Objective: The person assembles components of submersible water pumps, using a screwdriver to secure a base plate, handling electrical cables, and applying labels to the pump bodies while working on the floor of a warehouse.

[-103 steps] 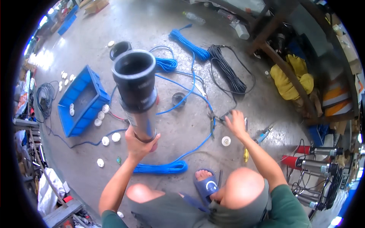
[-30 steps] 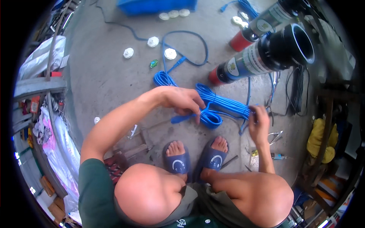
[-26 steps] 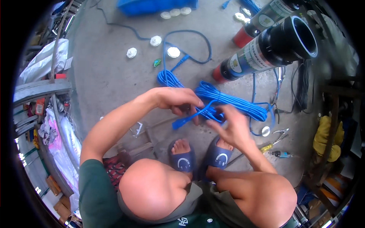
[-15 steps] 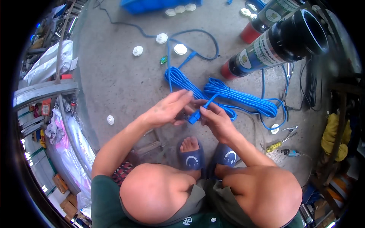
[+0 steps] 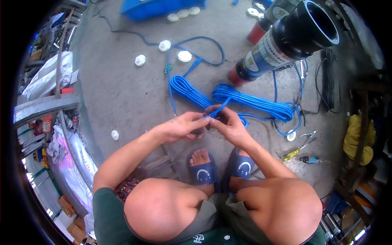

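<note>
Left hand (image 5: 185,127) just closed in on the right hand (image 5: 230,128), whose fingers pinch the blue cable end (image 5: 222,107), so it's now two-handed work there, though left's grip is hidden, can't tell; tied blue coil (image 5: 261,104) at their two o'clock.

The 2 hands (image 5: 179,127) mostly cover the end of the blue cable (image 5: 223,107). The top edge crops the blue bin (image 5: 163,10) and rear cylinder (image 5: 281,12), itself partly behind the front cylinder (image 5: 267,55).
</note>
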Demonstrator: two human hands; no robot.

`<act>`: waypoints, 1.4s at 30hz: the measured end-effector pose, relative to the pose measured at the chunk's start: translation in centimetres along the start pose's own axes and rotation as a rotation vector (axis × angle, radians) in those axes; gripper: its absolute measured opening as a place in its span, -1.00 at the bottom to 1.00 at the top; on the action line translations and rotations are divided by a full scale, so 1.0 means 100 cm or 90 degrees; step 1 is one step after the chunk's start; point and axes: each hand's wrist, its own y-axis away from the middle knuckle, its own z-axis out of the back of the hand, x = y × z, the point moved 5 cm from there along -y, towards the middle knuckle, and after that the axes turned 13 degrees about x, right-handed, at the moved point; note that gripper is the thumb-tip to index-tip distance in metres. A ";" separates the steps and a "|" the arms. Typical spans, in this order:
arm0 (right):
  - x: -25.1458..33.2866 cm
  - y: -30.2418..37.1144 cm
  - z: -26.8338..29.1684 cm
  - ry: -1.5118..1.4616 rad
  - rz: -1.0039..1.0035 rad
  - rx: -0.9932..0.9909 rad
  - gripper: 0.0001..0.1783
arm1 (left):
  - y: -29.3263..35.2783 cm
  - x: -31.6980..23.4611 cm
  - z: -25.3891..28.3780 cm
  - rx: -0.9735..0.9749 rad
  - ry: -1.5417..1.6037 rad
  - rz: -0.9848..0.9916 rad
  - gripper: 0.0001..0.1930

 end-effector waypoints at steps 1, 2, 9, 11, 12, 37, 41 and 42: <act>0.011 0.003 0.004 0.090 -0.035 -0.003 -0.69 | -0.005 0.004 0.000 0.004 -0.015 0.018 -0.49; 0.033 0.009 0.016 0.414 -0.083 -0.002 -0.71 | -0.007 0.007 -0.002 0.017 0.043 0.013 -0.65; 0.291 0.116 0.077 0.954 0.771 -0.456 -0.79 | -0.027 0.007 -0.014 -0.006 -0.053 0.018 -0.66; 0.319 0.126 0.094 1.453 0.529 -0.528 -0.84 | -0.029 0.012 -0.015 -0.030 -0.085 0.004 -0.65; 0.325 0.121 0.098 1.579 0.431 -0.492 -0.84 | -0.027 0.015 -0.014 -0.066 -0.093 -0.008 -0.67; 0.315 0.015 0.008 1.021 0.654 -0.244 -0.65 | -0.019 0.040 -0.002 -0.047 0.003 0.041 -0.75; 0.323 0.022 0.007 0.946 0.582 -0.248 -0.69 | -0.024 0.029 -0.016 -0.026 -0.039 0.014 -0.76; 0.324 0.021 0.008 0.935 0.577 -0.250 -0.70 | -0.023 0.032 -0.016 -0.021 -0.061 0.035 -0.76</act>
